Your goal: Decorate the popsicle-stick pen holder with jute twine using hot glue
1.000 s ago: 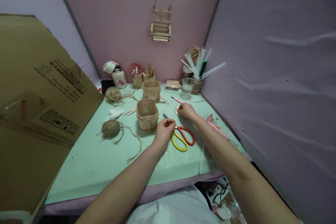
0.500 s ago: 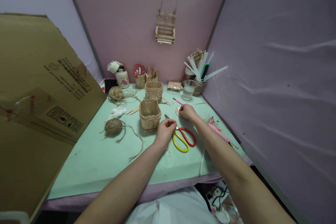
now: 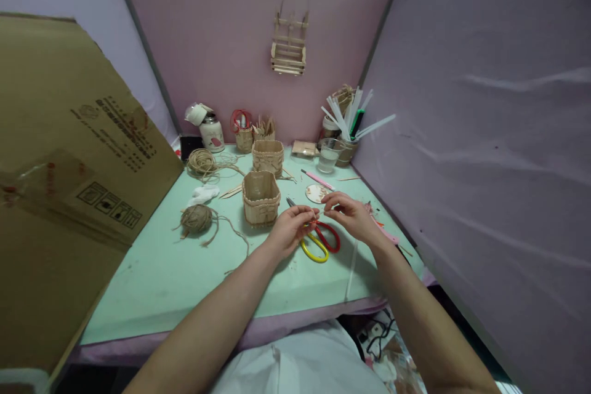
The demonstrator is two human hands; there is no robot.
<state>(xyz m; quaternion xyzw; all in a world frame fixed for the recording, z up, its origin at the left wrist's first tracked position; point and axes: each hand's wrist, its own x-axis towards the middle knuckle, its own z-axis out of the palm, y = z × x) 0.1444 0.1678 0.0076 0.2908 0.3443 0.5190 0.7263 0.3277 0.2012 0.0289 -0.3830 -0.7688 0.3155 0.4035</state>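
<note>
My left hand [image 3: 294, 228] is closed in a pinch above the scissors [image 3: 322, 245], which have one red and one yellow handle. A tiny pale piece seems to be between its fingertips, too small to name. Close beside it, my right hand [image 3: 348, 214] has thumb and fingertips drawn together; what they hold, if anything, cannot be made out. Just behind the right fingertips lies a round pale disc [image 3: 316, 194] with small bits on it. To the left of my left hand stands a wooden-stick basket [image 3: 261, 202] with a braided rim.
A second basket [image 3: 268, 158] stands behind. Twine balls [image 3: 196, 219] and a twine coil [image 3: 201, 162] lie left. A pink pen [image 3: 317, 180], a cup of water [image 3: 328, 157] and a pot of glue sticks [image 3: 347, 151] are at back right. A cardboard box [image 3: 83, 197] flanks the left.
My right hand has come away from the round disc, back toward me and close to my left fingertips. The disc now shows more fully. My left hand stays pinched above the scissors.
</note>
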